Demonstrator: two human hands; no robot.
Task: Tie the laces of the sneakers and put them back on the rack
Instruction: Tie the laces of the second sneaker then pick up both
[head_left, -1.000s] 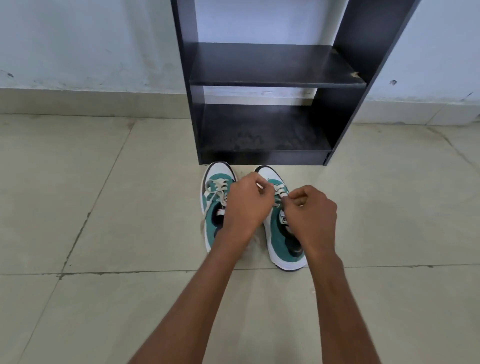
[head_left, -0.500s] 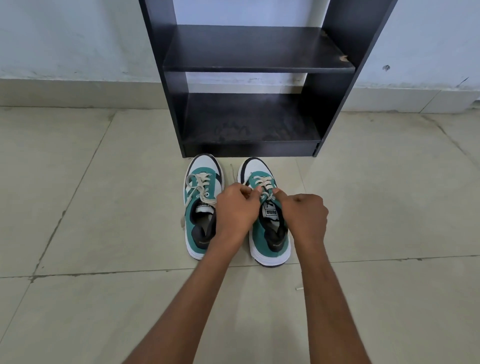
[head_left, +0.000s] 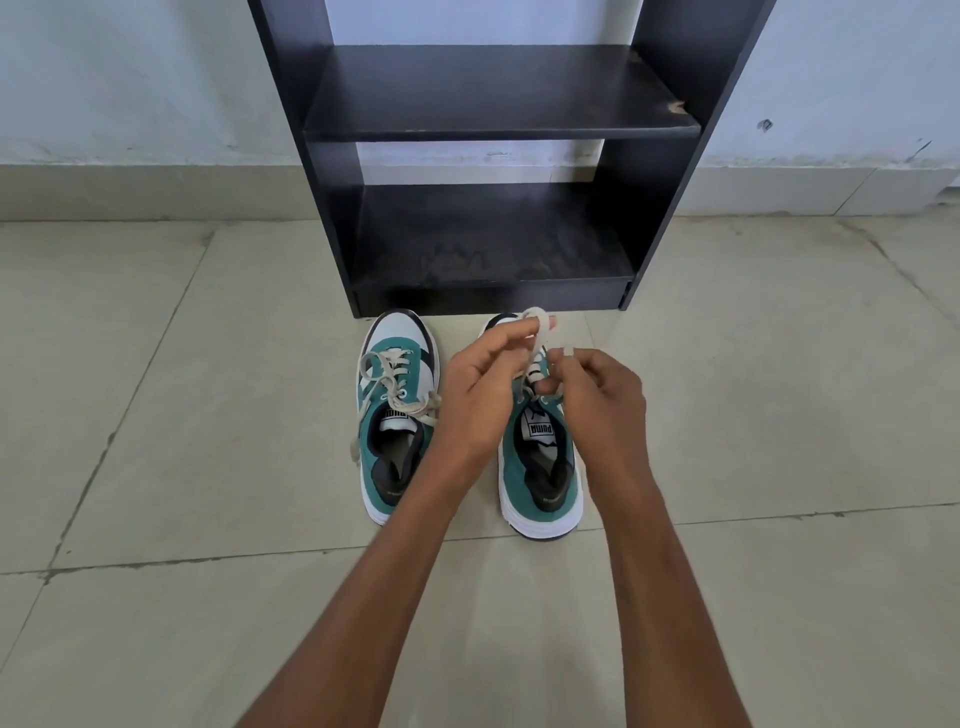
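Observation:
Two teal-and-white sneakers stand side by side on the floor, toes toward a black rack (head_left: 660, 171). The left sneaker (head_left: 396, 415) has its cream laces lying in loose loops over the tongue. Over the right sneaker (head_left: 540, 467) my left hand (head_left: 483, 395) pinches a loop of its cream lace (head_left: 537, 332), lifted above the toe. Just to the right, my right hand (head_left: 597, 400) grips the other strand of that lace. My hands hide most of the right sneaker's lacing.
The rack has two bare dark shelves, the upper shelf (head_left: 498, 93) and the lower shelf (head_left: 488, 249), and stands against a pale wall (head_left: 130, 78). Beige floor tiles (head_left: 182, 415) spread to both sides of the shoes.
My hands have risen from the right sneaker's eyelets and drawn its lace up into a loop. The view has shifted closer to the rack.

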